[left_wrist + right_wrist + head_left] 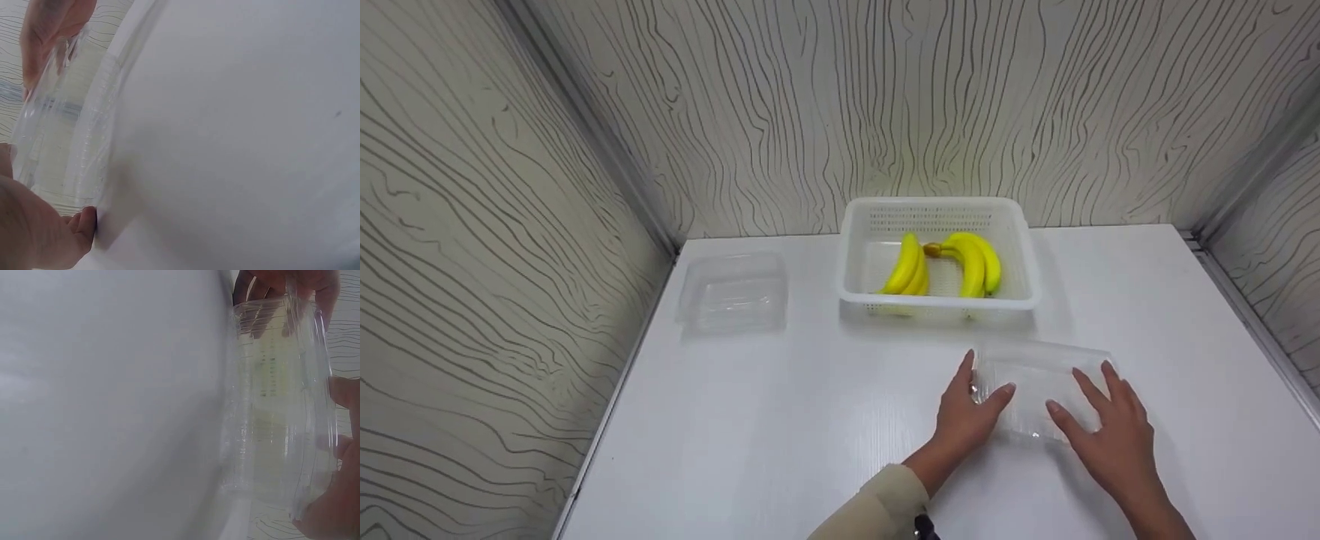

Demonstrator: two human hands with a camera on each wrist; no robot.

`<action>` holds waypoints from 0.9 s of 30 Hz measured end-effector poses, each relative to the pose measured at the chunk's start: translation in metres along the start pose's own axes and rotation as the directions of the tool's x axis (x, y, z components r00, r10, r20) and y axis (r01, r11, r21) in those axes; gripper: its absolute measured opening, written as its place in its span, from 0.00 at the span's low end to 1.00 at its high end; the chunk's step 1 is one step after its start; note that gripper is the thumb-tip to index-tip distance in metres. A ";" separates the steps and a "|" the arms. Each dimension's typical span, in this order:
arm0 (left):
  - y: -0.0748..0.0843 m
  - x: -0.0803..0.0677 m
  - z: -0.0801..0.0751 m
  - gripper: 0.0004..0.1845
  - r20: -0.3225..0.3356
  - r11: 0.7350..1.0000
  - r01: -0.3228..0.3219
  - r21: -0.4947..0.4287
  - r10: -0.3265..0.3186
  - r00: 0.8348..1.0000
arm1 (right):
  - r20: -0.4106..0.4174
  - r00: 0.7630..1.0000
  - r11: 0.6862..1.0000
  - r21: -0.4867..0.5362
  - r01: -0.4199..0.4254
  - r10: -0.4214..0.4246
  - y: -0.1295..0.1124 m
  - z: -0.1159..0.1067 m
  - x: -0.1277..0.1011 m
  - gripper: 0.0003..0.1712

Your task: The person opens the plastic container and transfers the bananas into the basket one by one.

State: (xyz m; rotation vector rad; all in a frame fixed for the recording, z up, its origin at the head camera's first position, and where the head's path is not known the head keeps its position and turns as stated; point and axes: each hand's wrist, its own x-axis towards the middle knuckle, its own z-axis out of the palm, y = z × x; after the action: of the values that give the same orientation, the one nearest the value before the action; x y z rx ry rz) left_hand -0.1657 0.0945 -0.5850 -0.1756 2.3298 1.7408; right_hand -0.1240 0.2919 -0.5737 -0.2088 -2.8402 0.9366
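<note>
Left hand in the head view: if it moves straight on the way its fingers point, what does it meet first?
Probably the white basket holding bananas. The left hand already touches the clear container; depth is uncertain.

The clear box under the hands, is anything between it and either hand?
No. Both the left hand and the right hand already touch the clear box directly; the basket sits apart behind it.

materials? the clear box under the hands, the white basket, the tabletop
Clear box: thin transparent plastic, glossy by its glints; ribbed walls show in the right wrist view, and fingers are visible through it. Both the left hand and the right hand touch it.
White basket: opaque moulded plastic, with perforated walls and a smooth rim.
Tabletop: smooth white surface with a soft sheen, perhaps laminate; cannot tell for sure.
</note>
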 end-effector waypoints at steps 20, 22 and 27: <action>0.006 0.000 0.004 0.46 0.096 0.995 0.027 0.099 -0.036 0.995 | 0.040 0.999 1.000 -0.001 -0.014 0.014 0.011 -0.014 0.001 0.47; 0.006 -0.001 0.003 0.43 0.099 0.997 0.012 0.082 -0.020 0.995 | 0.049 0.999 1.000 -0.005 -0.014 0.014 0.012 -0.016 0.003 0.48; 0.003 -0.005 0.000 0.35 0.114 0.999 -0.044 0.023 0.042 0.993 | 0.060 0.998 1.000 -0.011 -0.024 0.025 0.016 -0.022 0.004 0.48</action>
State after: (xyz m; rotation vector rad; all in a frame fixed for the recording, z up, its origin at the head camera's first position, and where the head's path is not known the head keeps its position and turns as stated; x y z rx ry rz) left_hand -0.1618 0.0948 -0.5806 -0.0215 2.2894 1.6927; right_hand -0.1230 0.3180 -0.5654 -0.2208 -2.9044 0.9483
